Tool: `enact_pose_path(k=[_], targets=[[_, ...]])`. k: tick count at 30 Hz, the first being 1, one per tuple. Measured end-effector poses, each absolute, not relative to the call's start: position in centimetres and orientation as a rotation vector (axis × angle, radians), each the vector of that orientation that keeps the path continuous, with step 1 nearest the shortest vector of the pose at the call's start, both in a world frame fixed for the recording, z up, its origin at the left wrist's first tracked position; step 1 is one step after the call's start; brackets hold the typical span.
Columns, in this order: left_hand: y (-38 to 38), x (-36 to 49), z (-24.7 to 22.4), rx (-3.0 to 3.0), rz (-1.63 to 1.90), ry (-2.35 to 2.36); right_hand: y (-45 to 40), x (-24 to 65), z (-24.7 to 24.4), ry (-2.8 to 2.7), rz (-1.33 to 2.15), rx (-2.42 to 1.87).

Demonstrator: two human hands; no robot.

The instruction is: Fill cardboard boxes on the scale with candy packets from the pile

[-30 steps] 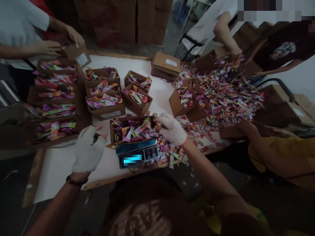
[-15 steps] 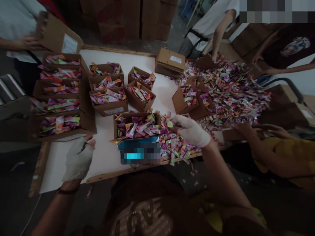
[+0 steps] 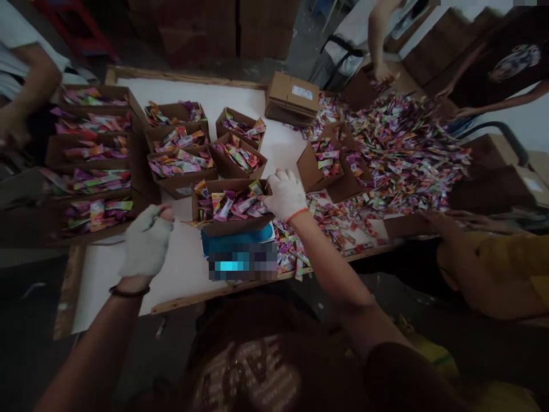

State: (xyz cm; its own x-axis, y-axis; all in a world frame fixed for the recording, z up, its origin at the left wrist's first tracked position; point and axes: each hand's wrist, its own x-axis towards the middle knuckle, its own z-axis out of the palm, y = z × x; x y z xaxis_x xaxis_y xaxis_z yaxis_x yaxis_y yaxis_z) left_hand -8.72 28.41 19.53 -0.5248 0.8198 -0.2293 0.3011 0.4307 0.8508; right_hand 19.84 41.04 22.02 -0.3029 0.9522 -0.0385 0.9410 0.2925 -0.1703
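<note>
My right hand (image 3: 285, 194), in a white glove with an orange cuff, reaches over the right end of a cardboard box (image 3: 231, 220) filled with small colourful packets (image 3: 225, 206). Its fingers are curled down at the box's rim; what they hold, if anything, is hidden. To the left of that box, above the white table, is my left hand (image 3: 148, 240), also gloved, with bare fingertips drawn together. I cannot make out anything in them. A blue object (image 3: 238, 237) lies in front of the box, partly blurred out. Loose packets (image 3: 295, 246) are strewn to its right.
Several filled boxes (image 3: 182, 180) stand on the left and middle of the white table (image 3: 189, 286). Flattened cartons (image 3: 295, 94) are stacked at the back. A big heap of packets (image 3: 403, 149) covers the right side, where other people work; a person's arm (image 3: 38, 80) is at far left.
My right hand has moved left from the loose packets to the box's right end. My left hand has shifted slightly right and up. The person at far left no longer holds a carton over the table.
</note>
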Motion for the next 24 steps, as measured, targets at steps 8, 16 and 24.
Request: enact_pose_path(k=[8,16,24], targets=[[32.9,-5.7,17.4,1.053,0.551,1.982,38.4,20.3,21.5,-2.53,0.499,-1.883],[30.1,-5.7,17.1,0.8,0.745,1.818,37.0,30.2,22.8,-2.26,0.586,-2.007],[26.0,-11.8,19.5,0.253,1.075,1.908,37.5,32.2,22.7,-2.088,0.342,-1.66]])
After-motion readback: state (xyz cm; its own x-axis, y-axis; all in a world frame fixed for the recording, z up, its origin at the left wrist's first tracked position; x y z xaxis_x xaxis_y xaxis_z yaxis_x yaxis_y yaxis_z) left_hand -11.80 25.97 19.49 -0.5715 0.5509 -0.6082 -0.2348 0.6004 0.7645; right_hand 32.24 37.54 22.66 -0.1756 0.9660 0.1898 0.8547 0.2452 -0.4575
